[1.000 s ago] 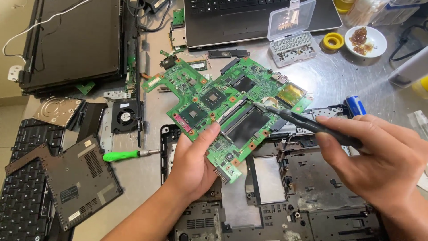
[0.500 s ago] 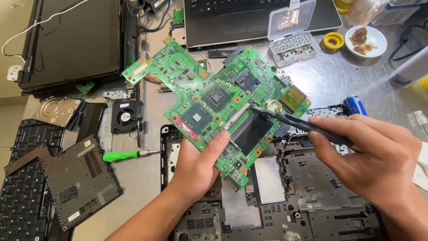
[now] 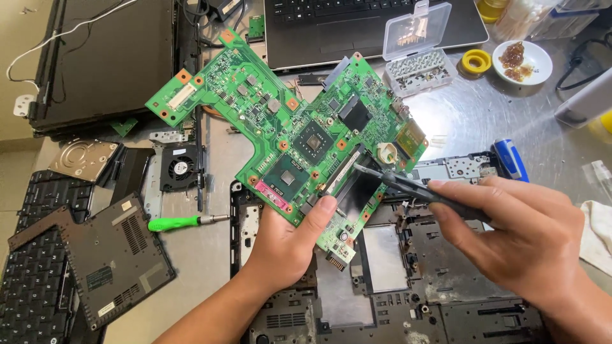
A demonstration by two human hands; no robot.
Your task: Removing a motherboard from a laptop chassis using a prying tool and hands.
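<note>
Lifted higher since before, circuit board (image 3: pixel 287 137) pinched in my left hand (image 3: pixel 287 245), right hand (image 3: pixel 516 239) clamped on black tool (image 3: pixel 414 189), clear screw box (image 3: pixel 422 64) open at table's far edge, green screwdriver (image 3: pixel 185 222) left.

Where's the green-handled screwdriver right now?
In the head view, the green-handled screwdriver lies flat on the table left of the left hand, just below the cooling fan and beside the dark bottom cover panel.

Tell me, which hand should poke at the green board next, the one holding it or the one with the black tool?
Probably the right hand. It grips the black tool, whose tip already touches the green board. The left hand is busy holding the board up by its lower edge.
</note>
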